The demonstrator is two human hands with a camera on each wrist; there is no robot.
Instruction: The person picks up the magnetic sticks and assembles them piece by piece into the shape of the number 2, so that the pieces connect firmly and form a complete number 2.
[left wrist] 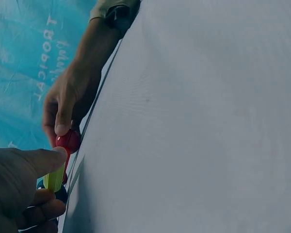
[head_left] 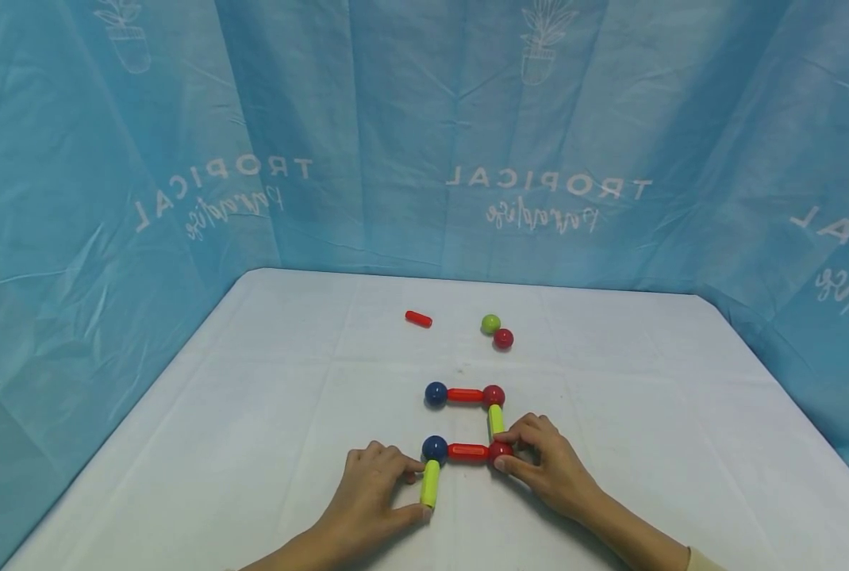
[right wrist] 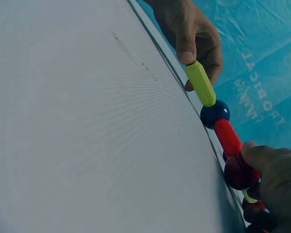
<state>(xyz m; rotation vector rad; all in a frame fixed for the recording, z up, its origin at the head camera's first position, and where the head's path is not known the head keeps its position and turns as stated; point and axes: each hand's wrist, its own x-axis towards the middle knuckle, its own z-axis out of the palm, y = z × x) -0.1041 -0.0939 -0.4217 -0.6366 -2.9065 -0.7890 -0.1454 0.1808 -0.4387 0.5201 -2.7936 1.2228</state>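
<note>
My left hand [head_left: 369, 498] pinches a yellow-green rod [head_left: 430, 485] between thumb and fingers; its far end meets the nearer blue ball [head_left: 435, 449]. From that ball a red rod [head_left: 467, 452] runs to a red ball [head_left: 499, 454], which my right hand [head_left: 551, 469] grips with thumb and fingers. A second yellow-green rod [head_left: 496, 420] leads away from it to another red ball [head_left: 493, 396]. There a red rod [head_left: 464, 395] joins on, ending in the farther blue ball [head_left: 436, 394]. In the right wrist view, the held rod [right wrist: 201, 83] touches the blue ball [right wrist: 215, 114].
Beyond the joined pieces lie a loose red rod [head_left: 418, 319], a green ball [head_left: 491, 323] and a red ball [head_left: 503, 339], the two balls side by side. A white cloth [head_left: 253, 396] covers the table. Blue printed curtain [head_left: 396, 119] hangs behind and at both sides.
</note>
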